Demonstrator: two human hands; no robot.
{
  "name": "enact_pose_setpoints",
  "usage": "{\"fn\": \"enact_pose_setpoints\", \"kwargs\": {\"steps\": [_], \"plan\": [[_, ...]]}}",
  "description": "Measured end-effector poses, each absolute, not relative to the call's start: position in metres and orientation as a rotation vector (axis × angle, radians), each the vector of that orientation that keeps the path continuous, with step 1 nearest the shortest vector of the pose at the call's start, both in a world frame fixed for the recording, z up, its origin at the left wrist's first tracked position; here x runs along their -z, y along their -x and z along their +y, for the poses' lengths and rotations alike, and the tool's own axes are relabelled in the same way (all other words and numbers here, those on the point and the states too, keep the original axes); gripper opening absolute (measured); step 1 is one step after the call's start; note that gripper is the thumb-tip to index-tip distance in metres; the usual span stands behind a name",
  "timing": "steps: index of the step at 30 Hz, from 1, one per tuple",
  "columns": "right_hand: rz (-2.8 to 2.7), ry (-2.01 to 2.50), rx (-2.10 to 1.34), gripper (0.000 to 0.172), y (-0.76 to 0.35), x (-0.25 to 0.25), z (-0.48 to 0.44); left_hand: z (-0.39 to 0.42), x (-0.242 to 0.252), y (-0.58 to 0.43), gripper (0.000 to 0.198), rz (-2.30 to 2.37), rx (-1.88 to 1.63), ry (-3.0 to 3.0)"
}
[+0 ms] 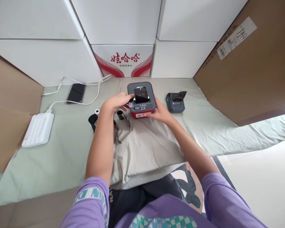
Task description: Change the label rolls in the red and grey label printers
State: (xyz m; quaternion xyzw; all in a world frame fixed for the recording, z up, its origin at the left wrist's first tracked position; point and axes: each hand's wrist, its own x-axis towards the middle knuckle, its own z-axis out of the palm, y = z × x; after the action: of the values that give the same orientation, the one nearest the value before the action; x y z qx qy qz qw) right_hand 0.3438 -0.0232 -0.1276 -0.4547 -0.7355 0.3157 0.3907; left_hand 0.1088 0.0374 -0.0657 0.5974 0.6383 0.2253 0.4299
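A red label printer (152,109) with a dark grey top sits in the middle of the cloth-covered surface. Black film (141,94) shows at the slot in its top. My right hand (161,112) grips its right side, thumb along the front by a white sticker. Across from it, my left hand (118,100) holds the left edge, thumb on the top beside the slot and the other fingers bent below. Close under my left wrist stand a small dark roll (120,114) with a curled strip (127,123) and a white-ended roll (97,111), partly hidden by my forearm.
To the right stands a smaller dark grey printer (175,106) with a black strip sticking up. A black phone (76,93) and a white power bank (38,129) with a white cable lie left. White boxes (123,22) line the back; cardboard (251,69) flanks both sides.
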Motion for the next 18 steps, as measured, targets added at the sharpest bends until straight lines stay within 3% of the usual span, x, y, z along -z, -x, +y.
{"fn": "enact_pose_setpoints", "kwargs": {"steps": [5, 10, 18], "plan": [[-1.815, 1.122, -0.680, 0.123, -0.327, 0.113, 0.023, 0.053, 0.076, -0.104, 0.046, 1.586, -0.832, -1.431], [-1.744, 1.101, -0.741, 0.135, -0.306, 0.134, 0.051, 0.071, 0.102, -0.098, 0.050, 1.653, -0.949, -1.362], [-1.685, 1.127, -0.849, 0.119, -0.298, 0.163, 0.042, 0.075, 0.111, -0.090, 0.045, 1.687, -0.713, -1.435]]}}
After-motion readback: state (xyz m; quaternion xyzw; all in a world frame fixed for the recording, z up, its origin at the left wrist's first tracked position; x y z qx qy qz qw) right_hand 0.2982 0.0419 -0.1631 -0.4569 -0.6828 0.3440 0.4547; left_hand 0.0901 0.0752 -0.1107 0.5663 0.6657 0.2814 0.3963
